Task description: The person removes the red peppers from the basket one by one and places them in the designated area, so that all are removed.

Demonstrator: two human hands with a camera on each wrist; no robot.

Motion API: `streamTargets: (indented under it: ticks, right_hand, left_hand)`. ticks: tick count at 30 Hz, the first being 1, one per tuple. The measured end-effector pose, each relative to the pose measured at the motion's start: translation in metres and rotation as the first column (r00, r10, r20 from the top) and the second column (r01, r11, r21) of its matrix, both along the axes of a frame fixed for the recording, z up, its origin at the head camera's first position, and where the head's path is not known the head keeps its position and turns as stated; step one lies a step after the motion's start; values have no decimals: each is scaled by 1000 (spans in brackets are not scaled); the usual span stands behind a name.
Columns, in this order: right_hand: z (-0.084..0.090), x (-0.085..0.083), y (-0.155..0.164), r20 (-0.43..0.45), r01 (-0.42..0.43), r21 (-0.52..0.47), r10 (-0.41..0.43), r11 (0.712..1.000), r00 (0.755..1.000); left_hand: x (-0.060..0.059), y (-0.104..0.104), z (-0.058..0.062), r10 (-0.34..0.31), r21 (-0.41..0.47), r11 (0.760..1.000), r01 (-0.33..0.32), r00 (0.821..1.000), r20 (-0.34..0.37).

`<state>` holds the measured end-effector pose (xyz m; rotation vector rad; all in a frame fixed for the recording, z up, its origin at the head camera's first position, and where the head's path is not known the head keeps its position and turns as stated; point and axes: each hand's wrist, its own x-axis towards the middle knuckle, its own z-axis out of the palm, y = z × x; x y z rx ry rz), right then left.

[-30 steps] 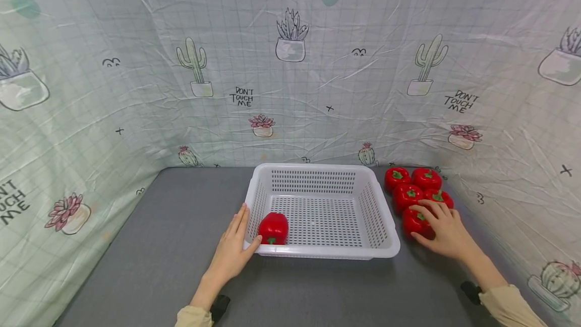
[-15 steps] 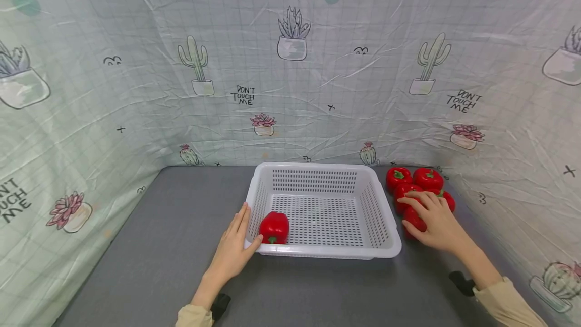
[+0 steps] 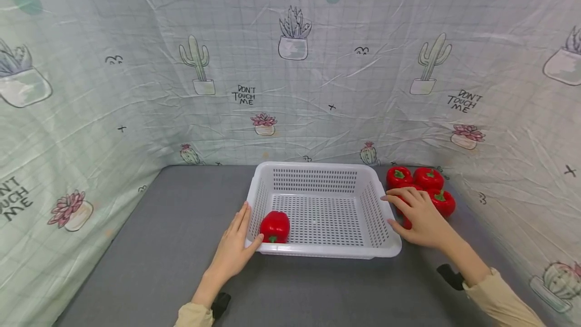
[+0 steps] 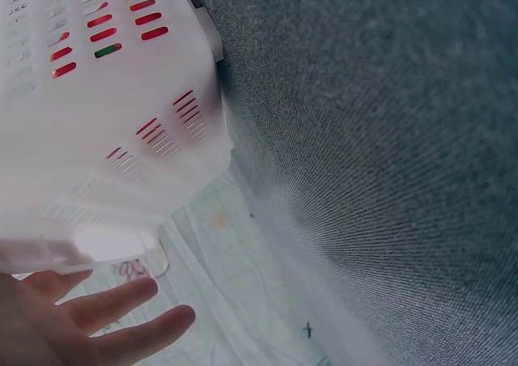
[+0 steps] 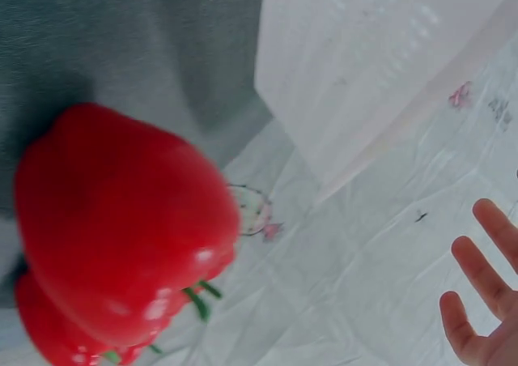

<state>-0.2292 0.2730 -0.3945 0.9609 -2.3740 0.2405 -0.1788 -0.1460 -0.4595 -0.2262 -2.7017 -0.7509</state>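
A white perforated plastic basket (image 3: 336,252) stands on the grey table with one red bell pepper (image 3: 275,226) in its front left corner. My left hand (image 3: 232,251) rests against the basket's left side, fingers straight and thumb over the front rim. Above the bell peppers right of the basket hovers my right hand (image 3: 419,218), its fingertips and thumb at the basket's right rim; contact is unclear. Its spread fingers (image 5: 481,269) hold nothing in the right wrist view, where a nearby bell pepper (image 5: 121,220) sits apart from them. The hand partly hides the front peppers in the head view.
Several red bell peppers with green stems cluster at the back right, including a bell pepper (image 3: 441,203) beside my right hand. A patterned cloth (image 3: 317,90) hangs behind and at both sides of the table (image 3: 159,246).
My right hand has moved left from over the front bell pepper toward the basket's right rim, leaving the peppers in place. The left hand and basket have stayed put.
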Motion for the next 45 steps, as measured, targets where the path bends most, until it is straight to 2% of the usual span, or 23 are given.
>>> streamTargets:
  ticks: [13, 22, 25, 35, 45]
  right_hand:
    - [20, -6, -38, -9, -153, 123, 156, 981, 988]
    - [29, -12, -76, 17, -211, 248, 213, 945, 977]
    - [30, -18, -88, 20, -248, 263, 251, 932, 968]
    - [34, -36, -123, 21, -280, 323, 289, 904, 957]
    - [23, -51, -152, 63, -316, 362, 316, 877, 947]
  left_hand:
    - [0, 0, 0, -2, -3, 1000, 2, 1000, -6]
    - [-1, 0, 0, 0, -21, 1000, -1, 999, -34]
    - [-2, 1, 0, 4, -25, 1000, -5, 999, -34]
    - [-2, 2, 1, 6, -21, 1000, -7, 1000, -27]
    - [-1, 0, 0, 6, -27, 1000, -7, 1000, -8]
